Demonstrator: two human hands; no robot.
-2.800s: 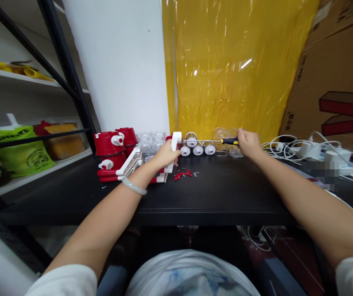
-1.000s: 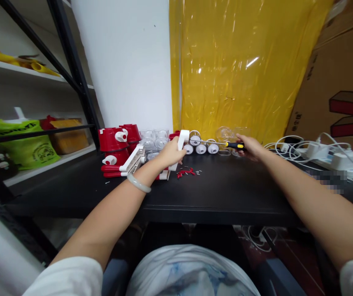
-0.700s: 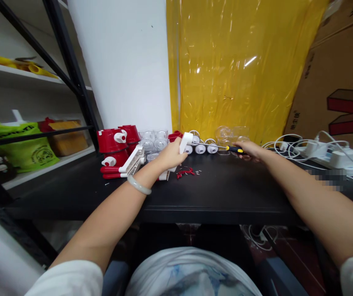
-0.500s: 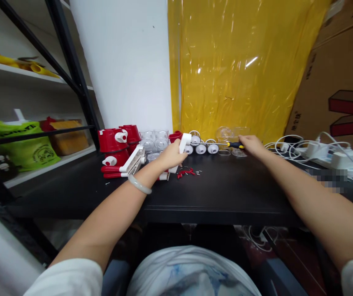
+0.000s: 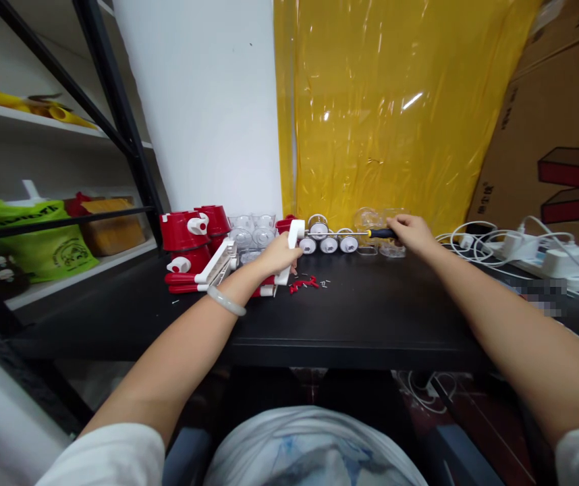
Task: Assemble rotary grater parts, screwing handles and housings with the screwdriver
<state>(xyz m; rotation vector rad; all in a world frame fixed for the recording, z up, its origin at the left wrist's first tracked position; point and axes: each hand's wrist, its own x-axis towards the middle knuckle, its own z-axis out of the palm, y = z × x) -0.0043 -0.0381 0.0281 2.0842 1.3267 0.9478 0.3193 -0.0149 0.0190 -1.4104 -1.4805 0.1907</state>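
My left hand (image 5: 278,258) is closed around a white plastic handle part (image 5: 295,233), held up over the table. In my right hand (image 5: 411,233) is a screwdriver (image 5: 381,233) with a black and yellow grip, its long shaft lying level and pointing left. The shaft's tip reaches the white part; whether it sits in a screw I cannot tell. Below my left hand lie small red parts (image 5: 304,283) and loose screws (image 5: 324,283). Round white parts (image 5: 328,244) stand stacked behind the shaft.
Red housings (image 5: 183,231) and red-and-white handles (image 5: 201,277) sit at the left, beside clear plastic cups (image 5: 252,233). More clear pieces (image 5: 392,250) lie near my right hand. A power strip with white cables (image 5: 567,260) occupies the right end of the black table (image 5: 370,310).
The white part in my left hand has shifted slightly left and tilted. The screwdriver has moved a little left and up with it, and my right fingers have changed position on its grip.
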